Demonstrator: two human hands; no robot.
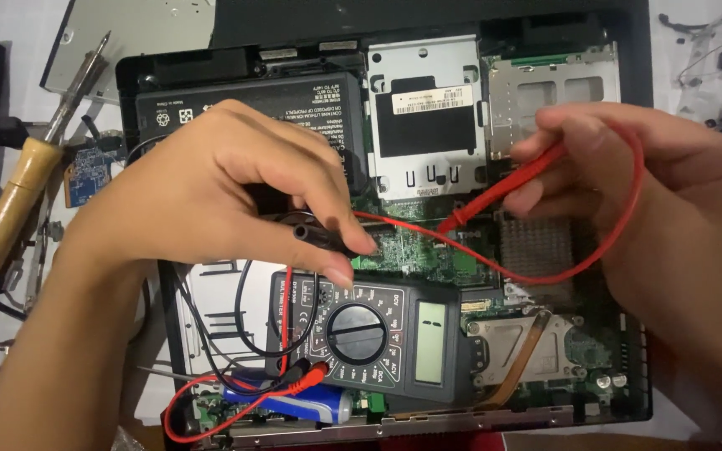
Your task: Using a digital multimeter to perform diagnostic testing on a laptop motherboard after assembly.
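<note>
The left hand (219, 192) is closed around the black test probe (327, 236), pinching it between thumb and fingers just above the green circuit board (411, 250) in the middle of the opened laptop (394, 209). The right hand (662, 209) holds the red test probe (503, 194) in closed fingers, its tip pointing down to the same board, and the red wire (620, 217) makes a loop around this hand. The black multimeter (369, 334) lies on the near part of the laptop, between both hands. A blue cylinder (294, 405) lies near it. At far left a soldering iron (31, 179) with wooden handle rests on the table.
</note>
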